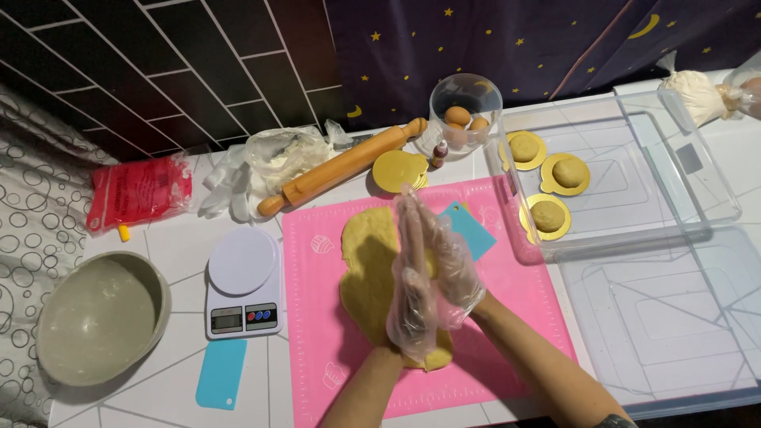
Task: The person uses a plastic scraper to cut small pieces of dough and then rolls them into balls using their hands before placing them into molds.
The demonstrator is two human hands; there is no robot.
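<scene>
Over one dough sheet [369, 277], left hand [412, 305], right hand [452, 265], fingers flat, pressed together, three dough balls [547, 215]

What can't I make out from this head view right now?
- Anything between the palms: the left hand and right hand are pressed together.
- Yellow dough: its middle is hidden under both hands.
- Scale: display too small.
- White bag: cut off by the right edge.
</scene>
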